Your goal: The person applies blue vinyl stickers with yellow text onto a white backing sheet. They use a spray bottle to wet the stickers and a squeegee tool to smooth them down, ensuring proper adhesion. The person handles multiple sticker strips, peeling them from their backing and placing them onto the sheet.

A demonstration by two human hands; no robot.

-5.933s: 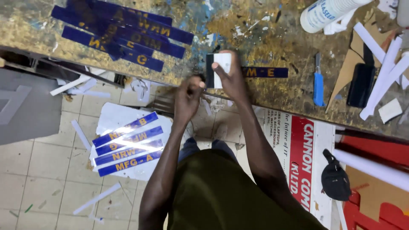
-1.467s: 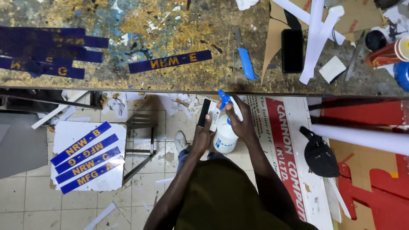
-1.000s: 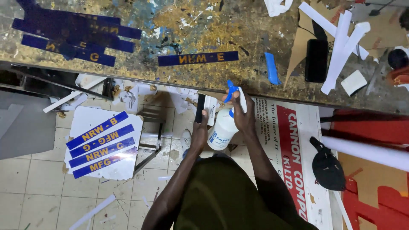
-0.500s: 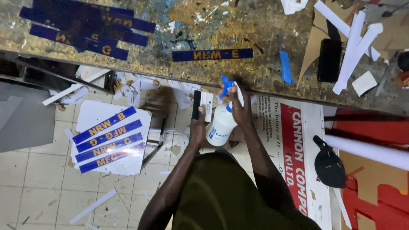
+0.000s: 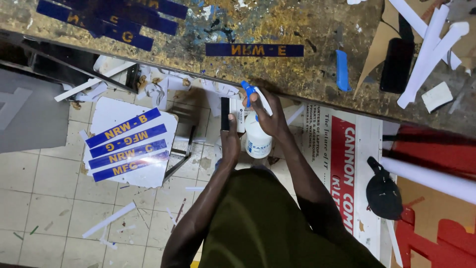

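A: Nearest the body, what is in each hand?

B: The right hand [image 5: 267, 116] is wrapped around the neck of a white spray bottle [image 5: 258, 139], a finger by its blue trigger head [image 5: 249, 89]. The left hand [image 5: 229, 136] grips a small flat piece, dark on one side and white on the other [image 5: 232, 113], held upright just beside the bottle

A: How do the two lie to one another?

B: Touching or nearly so; the piece sits to the left of the bottle's nozzle. The bottle's long axis runs from the body toward the table's near edge [image 5: 198, 79]. Both hands hang below that edge, over the tiled floor [image 5: 44, 178]

A: And farther off?

B: On the table, straight beyond the hands, a blue strip with yellow letters [image 5: 254, 49] lies lengthwise along the near edge. A blue knife [image 5: 342, 69] lies to its right, more blue strips [image 5: 109, 20] at the far left corner
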